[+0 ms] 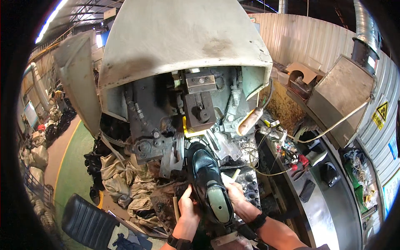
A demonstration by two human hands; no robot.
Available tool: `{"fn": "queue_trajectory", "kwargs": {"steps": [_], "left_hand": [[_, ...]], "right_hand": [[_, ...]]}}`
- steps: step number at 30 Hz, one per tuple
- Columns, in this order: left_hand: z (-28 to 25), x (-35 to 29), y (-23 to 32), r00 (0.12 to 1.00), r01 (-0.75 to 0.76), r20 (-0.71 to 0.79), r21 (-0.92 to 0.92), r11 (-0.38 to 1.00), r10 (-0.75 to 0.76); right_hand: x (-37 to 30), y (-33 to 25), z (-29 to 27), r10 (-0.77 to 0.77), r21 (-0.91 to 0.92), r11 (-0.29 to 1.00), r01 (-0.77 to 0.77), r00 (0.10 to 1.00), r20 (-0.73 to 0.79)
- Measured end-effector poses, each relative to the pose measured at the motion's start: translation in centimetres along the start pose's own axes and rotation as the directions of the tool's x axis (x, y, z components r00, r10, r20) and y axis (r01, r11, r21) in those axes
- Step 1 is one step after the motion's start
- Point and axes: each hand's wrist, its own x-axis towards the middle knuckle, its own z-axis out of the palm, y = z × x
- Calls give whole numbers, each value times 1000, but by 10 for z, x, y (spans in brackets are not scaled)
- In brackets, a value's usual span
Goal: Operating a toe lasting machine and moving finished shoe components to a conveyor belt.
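A black leather shoe (203, 166) sits on a grey-green last (219, 204), its toe pointing away from me into the machine. My left hand (189, 206) grips the shoe's left side low down, thumb up and fingers partly hidden beneath. On the opposite side my right hand (237, 196) is closed against the shoe near the last's top. A small white piece (227, 179) shows at the right fingertips; what it is I cannot tell. Just beyond the toe stands the machine's dark metal head (200, 110), with metal plates (170, 160) spread on both sides.
A large pale hood (183, 37) overhangs the machine. To the left lie crumpled beige cloths (118, 179) and a black padded chair (89, 218). A cylindrical handle on a cord (250, 121) hangs at the right, above a metal bench (312, 204) bearing tools and red-handled pliers (301, 161).
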Motion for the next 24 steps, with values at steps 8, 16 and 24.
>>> {"fn": "queue_trajectory", "kwargs": {"steps": [8,16,24], "left_hand": [[7,15,-2,1000,-8,19,-120,993,11],[-3,35,-5,995,-3,-98,-81,997,-5],[-5,55,-26,997,-83,-22,-121,989,80]], "right_hand": [[29,6,-6,19,-73,997,-24,997,-73],[33,4,-4,54,38,998,-55,998,19],[49,5,-10,62,57,996,-64,997,37]]}}
